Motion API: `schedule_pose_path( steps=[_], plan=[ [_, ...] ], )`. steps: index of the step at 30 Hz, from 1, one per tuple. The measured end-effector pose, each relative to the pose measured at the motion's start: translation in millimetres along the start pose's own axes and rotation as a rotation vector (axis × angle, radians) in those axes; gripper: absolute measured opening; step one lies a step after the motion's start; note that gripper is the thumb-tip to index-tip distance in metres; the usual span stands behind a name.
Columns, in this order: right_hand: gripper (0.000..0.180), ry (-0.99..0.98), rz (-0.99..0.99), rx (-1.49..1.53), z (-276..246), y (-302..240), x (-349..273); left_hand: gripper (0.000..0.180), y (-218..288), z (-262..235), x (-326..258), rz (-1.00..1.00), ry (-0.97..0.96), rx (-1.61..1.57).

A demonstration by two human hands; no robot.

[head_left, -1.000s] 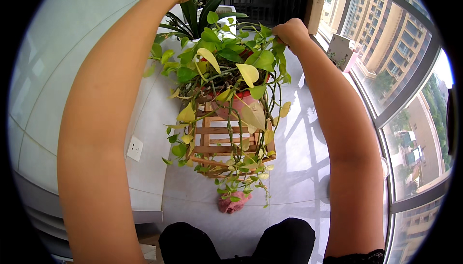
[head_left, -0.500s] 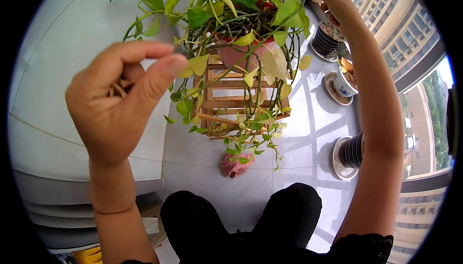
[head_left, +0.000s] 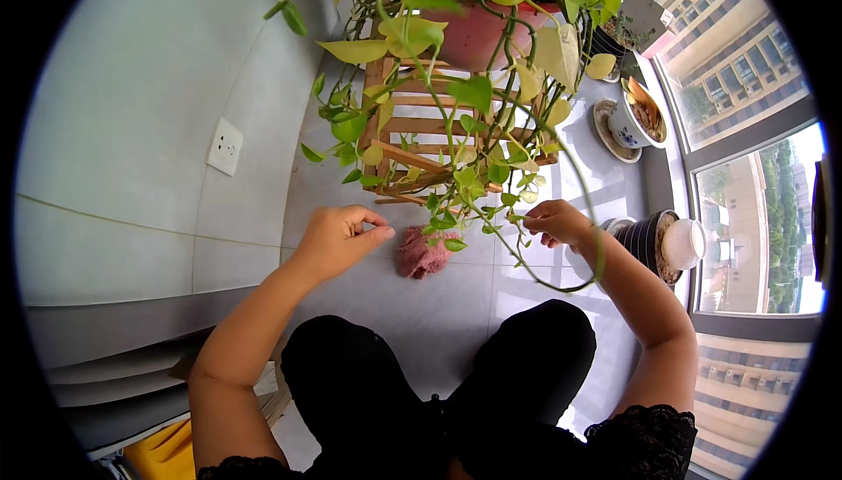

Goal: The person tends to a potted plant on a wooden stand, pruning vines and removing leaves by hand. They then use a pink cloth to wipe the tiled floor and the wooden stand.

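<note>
A trailing pothos with green and yellowing leaves grows in a pink pot on a slatted wooden stand. Its vines hang down over the stand's front, and one long stem loops across my right forearm. My right hand is low by the hanging vine tips, thumb and fingers pinched together at a thin vine. To the left of the vines, my left hand is held with fingers curled and thumb against them; what lies inside is hidden. A crumpled pink cloth lies on the floor between both hands.
Along the window at right stand a white flowered pot on a saucer, a dark striped pot with a white bowl on it, and another striped pot. A tiled wall with a socket borders the left.
Both hands have come down: the right from the plant's upper right side to its lower vine tips, the left from its raised position near the camera. The view has tilted lower.
</note>
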State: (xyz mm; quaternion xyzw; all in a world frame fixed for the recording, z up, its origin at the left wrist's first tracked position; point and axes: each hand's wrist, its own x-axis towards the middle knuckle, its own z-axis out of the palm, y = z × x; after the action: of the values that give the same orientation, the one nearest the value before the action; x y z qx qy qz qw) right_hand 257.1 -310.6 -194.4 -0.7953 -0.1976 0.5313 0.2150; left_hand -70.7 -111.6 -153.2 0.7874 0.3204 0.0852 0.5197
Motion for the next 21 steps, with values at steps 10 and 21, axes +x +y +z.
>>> schedule_pose_path(
  steps=[10,21],
  plan=[
    [0.046,-0.464,-0.135,-0.119,40.3,-26.2,-36.1,0.035,22.0,17.3,17.0,0.052,-0.213,-0.12],
    [0.05,0.255,-0.479,-0.824,16.1,-68.2,-138.0,0.049,91.5,-4.6,-9.7,0.243,-0.321,-0.636]
  ],
)
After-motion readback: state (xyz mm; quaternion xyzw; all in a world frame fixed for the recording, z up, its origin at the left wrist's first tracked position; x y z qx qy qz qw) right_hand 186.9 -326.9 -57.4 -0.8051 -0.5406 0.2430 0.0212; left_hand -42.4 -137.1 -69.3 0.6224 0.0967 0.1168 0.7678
